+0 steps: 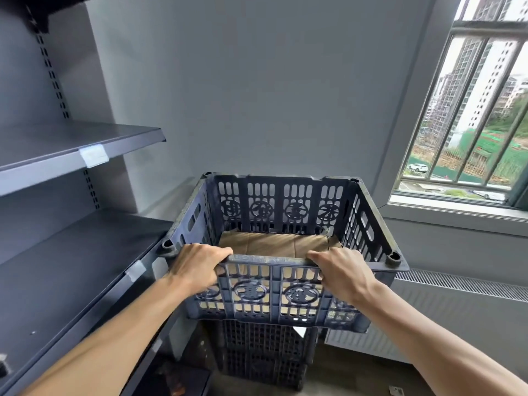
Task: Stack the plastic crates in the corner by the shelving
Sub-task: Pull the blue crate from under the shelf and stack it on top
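Observation:
A dark blue slotted plastic crate with cardboard lining its bottom is at chest height in the corner. My left hand grips the left part of its near rim. My right hand grips the right part of the same rim. Directly under it stands a stack of darker crates on the floor. Whether the top crate rests on that stack or hangs just above it I cannot tell.
Grey metal shelving runs along the left, its edge close to the crate's left side. A grey wall is behind. A barred window and a radiator are on the right.

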Demonstrator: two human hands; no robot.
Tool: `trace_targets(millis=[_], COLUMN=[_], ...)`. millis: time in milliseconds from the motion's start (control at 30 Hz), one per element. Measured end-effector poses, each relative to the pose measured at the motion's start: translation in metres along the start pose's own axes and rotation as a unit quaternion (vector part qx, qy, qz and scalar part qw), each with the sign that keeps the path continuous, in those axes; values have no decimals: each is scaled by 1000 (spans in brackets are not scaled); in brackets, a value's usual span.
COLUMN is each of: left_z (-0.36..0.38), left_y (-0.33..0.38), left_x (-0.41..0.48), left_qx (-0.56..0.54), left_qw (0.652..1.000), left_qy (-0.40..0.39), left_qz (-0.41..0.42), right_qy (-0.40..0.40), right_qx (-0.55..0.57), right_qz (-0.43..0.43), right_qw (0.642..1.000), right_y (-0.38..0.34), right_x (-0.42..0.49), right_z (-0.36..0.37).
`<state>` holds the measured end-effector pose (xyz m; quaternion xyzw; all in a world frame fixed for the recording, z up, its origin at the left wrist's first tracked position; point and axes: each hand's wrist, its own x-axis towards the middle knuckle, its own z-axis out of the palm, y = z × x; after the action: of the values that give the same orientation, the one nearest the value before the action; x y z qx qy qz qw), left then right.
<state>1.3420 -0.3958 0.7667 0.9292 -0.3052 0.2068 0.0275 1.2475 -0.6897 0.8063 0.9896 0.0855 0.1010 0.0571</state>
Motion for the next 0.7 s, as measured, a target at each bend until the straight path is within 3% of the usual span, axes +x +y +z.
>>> trace_targets(millis=[200, 700], left_z=[15, 70], left_y=[-16, -50], left_x=[56, 159], left_qx=[24, 17], left_qw=[1000, 999], left_qy=[16, -43], left_qz=[6, -25], right_qy=[-3, -10], right_qx=[-6, -4], right_qz=[-1, -28], right_qw=[1000, 1000], right_y=[32, 89], right_x=[50, 165], right_z=[10, 47])
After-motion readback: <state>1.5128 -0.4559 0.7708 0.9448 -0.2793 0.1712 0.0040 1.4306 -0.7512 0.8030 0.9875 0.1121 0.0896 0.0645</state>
